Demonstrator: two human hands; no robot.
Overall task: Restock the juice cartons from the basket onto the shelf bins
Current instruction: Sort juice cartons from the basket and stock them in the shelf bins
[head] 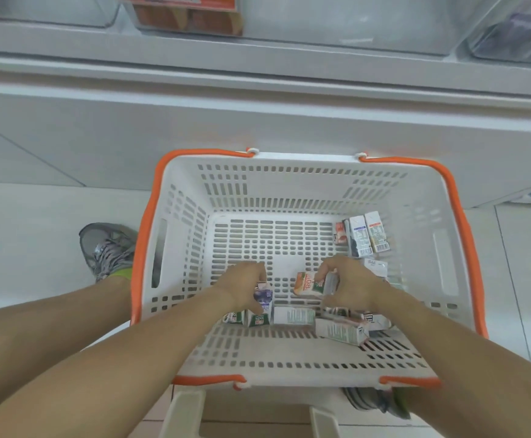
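Inside the basket [289, 184], right hand [344, 284] grips a sideways-lying orange carton [308, 283]; left hand [246, 284] grips an upright purple carton [264, 297].

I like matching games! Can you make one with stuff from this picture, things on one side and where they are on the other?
Things:
1. purple-and-white juice carton
2. orange-and-white juice carton
3. grey laced sneaker
4. three upright white cartons

Places:
A. far right corner of the white plastic basket
B. in the left hand
C. on the floor, left of the basket
D. in the right hand

Pairs: 1-B, 2-D, 3-C, 4-A
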